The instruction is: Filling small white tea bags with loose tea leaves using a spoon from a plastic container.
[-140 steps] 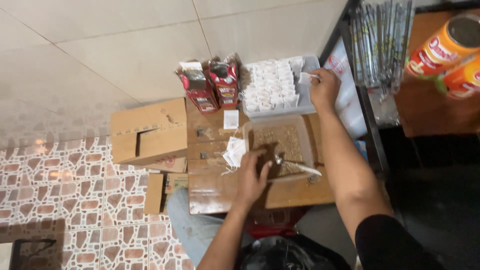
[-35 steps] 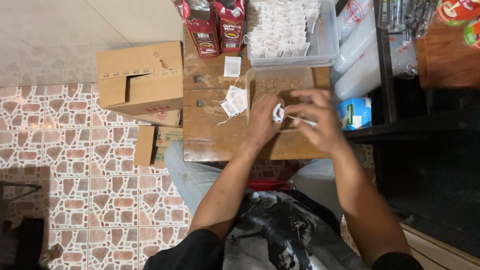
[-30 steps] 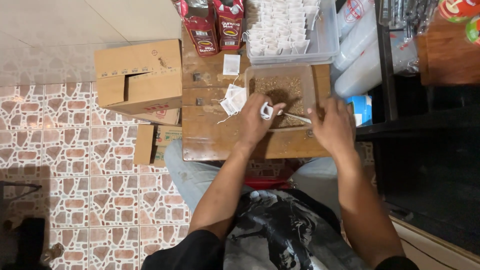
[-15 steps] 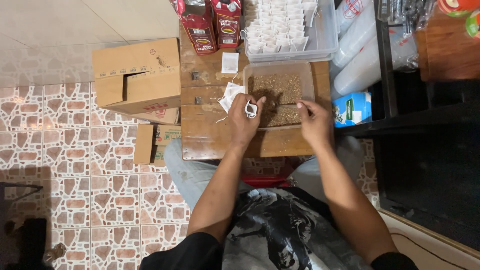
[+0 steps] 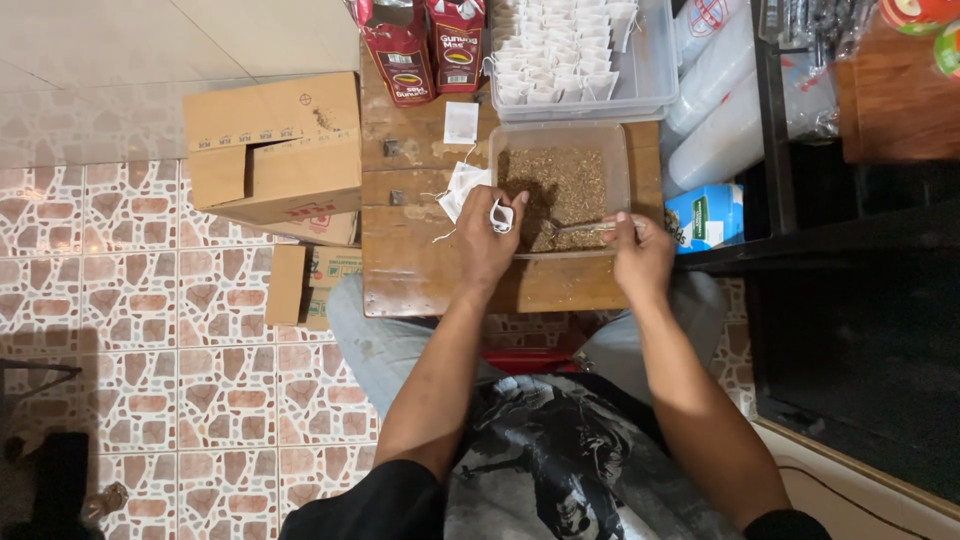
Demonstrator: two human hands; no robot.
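Two red cartons (image 5: 428, 45) stand behind brown boxes (image 5: 272, 145); blue box (image 5: 705, 215) right.

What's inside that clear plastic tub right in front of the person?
The clear tub holds loose brown dried leaf bits. A metal spoon, held by the right hand, dips into it. The left hand, holding a small white bag, covers its near-left corner.

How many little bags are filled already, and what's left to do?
Rows of filled bags stand in the clear bin. The left hand holds an open bag; the right hand works a spoon in the tea tray. Empty bags and much loose tea remain.
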